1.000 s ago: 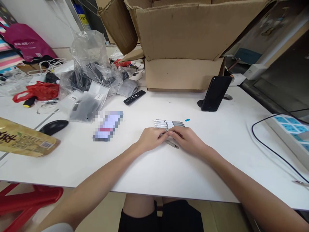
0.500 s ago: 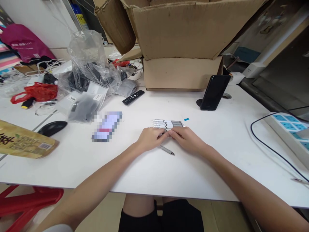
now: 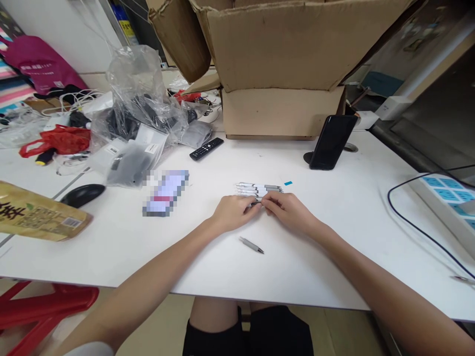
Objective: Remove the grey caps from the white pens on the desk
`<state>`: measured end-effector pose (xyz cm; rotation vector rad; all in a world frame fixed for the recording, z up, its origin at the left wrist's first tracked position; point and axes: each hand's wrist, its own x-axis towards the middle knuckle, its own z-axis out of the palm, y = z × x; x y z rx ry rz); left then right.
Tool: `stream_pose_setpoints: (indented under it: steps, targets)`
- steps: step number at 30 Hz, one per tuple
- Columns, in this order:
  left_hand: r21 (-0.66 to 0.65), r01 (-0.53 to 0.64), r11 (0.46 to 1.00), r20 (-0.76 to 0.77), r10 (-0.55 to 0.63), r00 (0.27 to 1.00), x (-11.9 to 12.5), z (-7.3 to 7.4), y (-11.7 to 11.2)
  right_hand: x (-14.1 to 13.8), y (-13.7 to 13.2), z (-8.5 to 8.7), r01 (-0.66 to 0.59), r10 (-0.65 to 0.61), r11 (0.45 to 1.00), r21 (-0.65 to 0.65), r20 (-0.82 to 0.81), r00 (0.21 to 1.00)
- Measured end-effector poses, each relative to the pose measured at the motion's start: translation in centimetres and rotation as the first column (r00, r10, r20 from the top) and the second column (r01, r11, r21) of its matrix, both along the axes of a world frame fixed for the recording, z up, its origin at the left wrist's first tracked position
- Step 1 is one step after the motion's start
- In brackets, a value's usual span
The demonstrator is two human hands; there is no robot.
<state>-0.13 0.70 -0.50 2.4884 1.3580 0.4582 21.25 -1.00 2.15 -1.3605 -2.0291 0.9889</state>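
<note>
A row of several white-and-grey pens lies side by side on the white table, just beyond my hands. My left hand is closed, thumb and forefinger pinching a slim pen that is mostly hidden by the fingers. From the other side, my right hand pinches at its end, the fingertips almost meeting those of the left. Nearer to me lies a short grey pen barrel with a pointed tip, apart from both hands.
Behind stands a large cardboard box, with a phone on a stand to its right. Leftward are a remote control, a blurred-out phone, plastic bags and a yellow pouch. A power strip with a black cable lies right.
The grey pen barrel, earlier partly under my left hand, now lies closer to me and clear of it. My fingertips have drawn slightly apart; the view has shifted a little.
</note>
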Motion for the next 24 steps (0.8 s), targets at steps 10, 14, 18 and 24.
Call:
stream_pose_setpoints:
  steps: [10, 14, 18, 24]
  targets:
    - [0.0, 0.008, 1.0, -0.012, -0.008, 1.0, 0.02, 0.03, 0.04, 0.06, -0.05, -0.23, 0.01, -0.01, 1.0, 0.004, -0.01, 1.0]
    - [0.011, 0.012, 1.0, -0.007, -0.012, 1.0, 0.01, -0.03, 0.06, -0.14, -0.17, 0.01, 0.006, -0.006, 1.0, 0.019, 0.014, 1.0]
    - [0.011, 0.014, 1.0, -0.018, -0.013, 1.0, 0.03, 0.01, 0.0, -0.17, -0.17, 0.16, 0.006, -0.006, 1.0, 0.008, 0.022, 1.0]
    - [0.004, 0.015, 1.0, -0.023, -0.015, 1.0, 0.03, 0.08, -0.1, -0.02, -0.07, -0.09, 0.004, -0.004, 1.0, -0.004, 0.0, 1.0]
